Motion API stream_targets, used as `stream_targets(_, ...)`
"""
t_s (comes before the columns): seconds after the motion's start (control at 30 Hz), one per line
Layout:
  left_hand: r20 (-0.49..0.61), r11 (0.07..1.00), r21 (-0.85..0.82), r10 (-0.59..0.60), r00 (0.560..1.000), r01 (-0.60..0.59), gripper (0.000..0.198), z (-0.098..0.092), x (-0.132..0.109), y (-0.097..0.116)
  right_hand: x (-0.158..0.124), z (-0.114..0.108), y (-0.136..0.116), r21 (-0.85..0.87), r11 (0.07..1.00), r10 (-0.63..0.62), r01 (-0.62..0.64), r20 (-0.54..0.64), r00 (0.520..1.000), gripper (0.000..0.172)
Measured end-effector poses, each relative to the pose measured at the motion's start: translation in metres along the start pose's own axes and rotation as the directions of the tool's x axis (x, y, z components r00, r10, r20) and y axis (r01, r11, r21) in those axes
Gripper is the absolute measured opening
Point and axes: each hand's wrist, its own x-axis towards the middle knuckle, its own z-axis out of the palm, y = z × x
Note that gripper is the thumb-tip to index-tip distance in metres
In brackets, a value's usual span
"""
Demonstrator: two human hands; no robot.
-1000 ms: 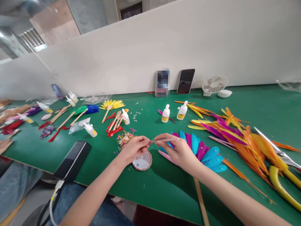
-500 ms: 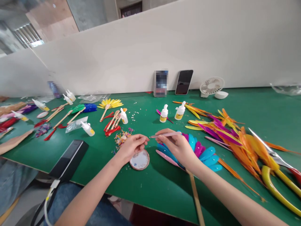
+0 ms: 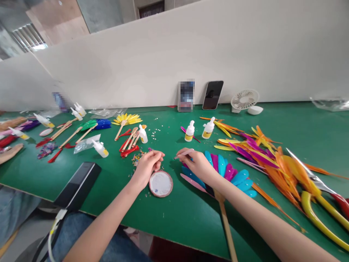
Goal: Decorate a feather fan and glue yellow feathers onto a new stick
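My right hand (image 3: 197, 162) is closed on slim, pale pink tweezers (image 3: 188, 153), their tip pointing left. Under this wrist lies a feather fan (image 3: 241, 177) of blue and magenta feathers with small pale dots, its wooden handle (image 3: 225, 222) running toward the table edge. My left hand (image 3: 148, 165) has its fingers pinched together; whether anything tiny is between them is hidden. Just below it sits a round white dish (image 3: 161, 184) with a pinkish rim and small bits inside. A heap of colourful small pieces (image 3: 136, 159) lies behind the left hand, partly covered by it.
Two glue bottles (image 3: 189, 131) stand behind my hands. Orange, yellow and purple feathers (image 3: 275, 163) and scissors (image 3: 313, 178) lie right. Left are a black power bank (image 3: 79, 185), fans with tassels (image 3: 128, 120) and a co-worker's hand (image 3: 11, 153). Phones (image 3: 213, 95) and a small fan (image 3: 244, 100) line the wall.
My hands have moved apart. The left shifted left and slightly up, uncovering more of the dish; the right moved a little left, and the tweezers now tilt more steeply.
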Motion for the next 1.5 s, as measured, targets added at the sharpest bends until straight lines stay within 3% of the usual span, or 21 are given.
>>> stream_targets(0.6, 0.004, 0.999, -0.015, -0.029, 1.0, 0.03, 0.021, 0.0, 0.001, -0.001, 0.002, 0.007, 0.005, -0.061, 0.998, -0.021, 0.024, 0.045, 0.999, 0.017)
stream_targets(0.93, -0.007, 0.999, -0.017, -0.04, 0.999, 0.04, 0.019, 0.0, 0.0, 0.0, 0.001, 0.005, 0.005, -0.034, 0.999, -0.042, 0.041, -0.017, 0.999, 0.017)
stream_targets(1.2, 0.013, 1.0, 0.0, -0.017, 1.0, 0.017, 0.019, -0.002, 0.001, -0.002, 0.002, 0.008, 0.006, -0.063, 0.998, -0.025, 0.025, 0.005, 1.0, 0.017)
stream_targets(1.4, -0.017, 1.0, 0.027, -0.014, 1.0, 0.014, 0.021, -0.002, 0.001, -0.001, 0.002, -0.008, -0.004, 0.034, 0.999, -0.001, 0.004, -0.09, 0.996, 0.019)
stream_targets(1.5, -0.024, 0.997, 0.071, 0.02, 1.0, -0.019, 0.022, -0.002, 0.002, -0.001, 0.001, -0.025, -0.012, 0.131, 0.99, 0.076, -0.056, -0.159, 0.984, 0.019)
